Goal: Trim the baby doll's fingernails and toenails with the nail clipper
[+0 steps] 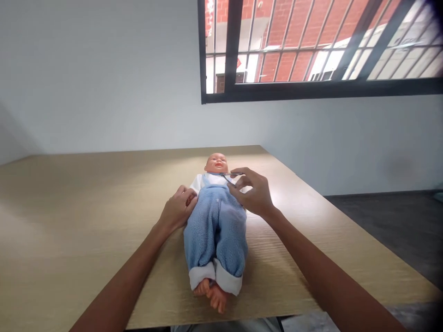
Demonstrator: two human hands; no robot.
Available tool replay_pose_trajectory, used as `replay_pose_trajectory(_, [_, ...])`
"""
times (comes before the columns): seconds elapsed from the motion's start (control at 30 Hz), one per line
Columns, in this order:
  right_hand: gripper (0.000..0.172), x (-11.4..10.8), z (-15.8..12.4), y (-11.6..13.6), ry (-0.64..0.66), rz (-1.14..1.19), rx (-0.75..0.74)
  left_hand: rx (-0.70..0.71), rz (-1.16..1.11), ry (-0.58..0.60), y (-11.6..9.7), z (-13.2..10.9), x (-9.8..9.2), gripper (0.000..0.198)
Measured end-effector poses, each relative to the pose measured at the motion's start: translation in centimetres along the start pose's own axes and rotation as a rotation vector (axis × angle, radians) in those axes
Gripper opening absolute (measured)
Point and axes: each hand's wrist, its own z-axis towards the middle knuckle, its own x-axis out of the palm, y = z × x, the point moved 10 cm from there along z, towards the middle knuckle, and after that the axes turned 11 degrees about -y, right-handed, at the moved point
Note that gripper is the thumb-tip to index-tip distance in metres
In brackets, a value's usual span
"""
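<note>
The doll [217,216] lies face up on the table [104,221], long ways, head at the far end. The right hand [256,191], partly curled, pinches a thin shiny tool [224,174] that points left across the doll, just below its chin. The left hand [178,207] curls beside the doll's arm; I can't tell if it grips anything.

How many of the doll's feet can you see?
2: one foot on the side of the left hand; the other foot beside it, nearer the front edge of the table.
</note>
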Motion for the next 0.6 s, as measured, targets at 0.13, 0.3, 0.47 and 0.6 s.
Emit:
replay_pose_trajectory(0.13, [0.025, -4.9, -0.6, -4.6, -0.115, 0.049, 0.180, 0.051, 0.125, 0.069, -1.3, -0.4, -0.3, 0.023])
replay_pose_trajectory(0.3, [0.027, -5.2, -2.2, -9.0, -0.153, 0.173, 0.376, 0.119, 0.224, 0.088, -3.8, -0.2, -0.7, 0.033])
replay_pose_trajectory(0.47, [0.026, -2.1, -3.7, -8.7, -0.047, 0.283, 0.431, 0.240, 0.207, 0.238, -8.7, 1.2, 2.9, 0.029])
replay_pose_trajectory(0.6, [0.029, -1.1, -4.4, -8.8, -0.013, 0.338, 0.470, 0.366, 0.188, 0.439, -11.2, 2.4, 8.1, 0.031])
